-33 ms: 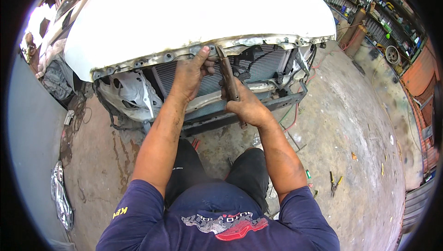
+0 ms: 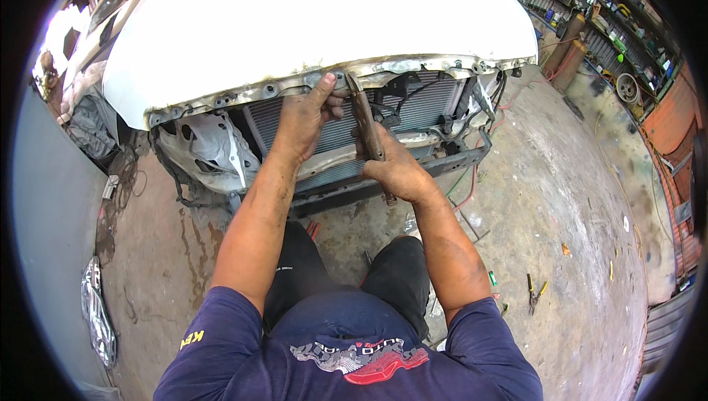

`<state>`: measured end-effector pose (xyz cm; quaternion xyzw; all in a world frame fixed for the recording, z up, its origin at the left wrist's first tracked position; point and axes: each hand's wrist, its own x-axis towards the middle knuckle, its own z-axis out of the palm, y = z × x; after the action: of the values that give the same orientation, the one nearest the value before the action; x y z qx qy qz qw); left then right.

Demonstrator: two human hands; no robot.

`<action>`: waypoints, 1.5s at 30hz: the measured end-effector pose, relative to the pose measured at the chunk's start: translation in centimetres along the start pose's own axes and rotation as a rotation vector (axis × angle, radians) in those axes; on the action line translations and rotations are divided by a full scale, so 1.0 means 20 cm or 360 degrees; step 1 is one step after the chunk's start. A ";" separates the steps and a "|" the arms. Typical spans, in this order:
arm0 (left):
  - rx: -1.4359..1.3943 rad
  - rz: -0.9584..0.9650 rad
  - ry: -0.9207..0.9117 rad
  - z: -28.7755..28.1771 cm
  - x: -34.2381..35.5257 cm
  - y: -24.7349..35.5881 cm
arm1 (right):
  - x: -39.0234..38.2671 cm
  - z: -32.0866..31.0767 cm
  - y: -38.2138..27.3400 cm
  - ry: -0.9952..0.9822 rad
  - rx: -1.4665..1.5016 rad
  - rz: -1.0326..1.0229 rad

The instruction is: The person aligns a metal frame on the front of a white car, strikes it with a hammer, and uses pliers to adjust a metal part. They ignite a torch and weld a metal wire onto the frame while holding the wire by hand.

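Note:
The white car hood (image 2: pixel 317 17) spans the upper view, its front lip (image 2: pixel 243 96) worn, stained and pierced by several holes. My left hand (image 2: pixel 313 109) pinches that lip near its middle, thumb on top and fingers curled beneath. Just right of it, my right hand (image 2: pixel 394 161) is wrapped round brown, rusty locking pliers (image 2: pixel 363 117). Their jaws meet the hood's lip; the exact bite is too small to make out. The handle slants down toward me, and its lower end sticks out below my palm.
Behind my hands are the exposed radiator (image 2: pixel 276 124) and a dark lower crossbar (image 2: pixel 457 161). Yellow-handled pliers (image 2: pixel 535 294) lie on the concrete floor (image 2: pixel 546 202) at right. A plastic-wrapped part (image 2: pixel 96 316) lies at left. Crowded shelves (image 2: pixel 627 32) and gas cylinders (image 2: pixel 571 54) stand far right.

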<state>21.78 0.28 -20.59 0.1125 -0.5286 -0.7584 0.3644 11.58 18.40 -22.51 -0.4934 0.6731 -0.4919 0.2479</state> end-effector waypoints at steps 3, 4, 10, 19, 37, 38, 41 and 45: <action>-0.0004 0.0044 -0.0028 0.01 0.00 0.00 | 0.00 -0.01 0.02 0.0096 -0.0083 -0.0034; -0.0004 0.0039 -0.0030 0.01 0.00 0.00 | 0.00 -0.02 0.03 0.0114 -0.0120 -0.0041; -0.0007 0.0025 -0.0048 -0.01 0.01 -0.01 | 0.01 -0.02 0.04 0.0117 -0.0164 -0.0035; 0.0002 0.0080 -0.0066 -0.02 0.02 -0.02 | 0.01 -0.03 0.06 -0.0078 -0.0019 0.0082; 0.0014 0.0054 -0.0019 -0.01 0.02 -0.03 | 0.00 0.01 0.10 0.0021 0.0132 -0.0088; 0.0012 0.0051 -0.0018 -0.02 0.02 -0.03 | 0.01 0.02 0.10 0.0022 0.0118 -0.0073; 0.0032 0.0048 -0.0016 -0.02 0.02 -0.03 | 0.01 0.02 0.09 0.0032 0.0088 -0.0048; 0.0035 0.0055 -0.0024 -0.02 0.02 -0.02 | 0.01 0.03 0.04 0.0055 0.0065 0.0025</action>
<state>21.65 -0.18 -21.04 0.1017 -0.5414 -0.7470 0.3722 11.68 18.04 -23.54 -0.4746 0.6709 -0.5119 0.2501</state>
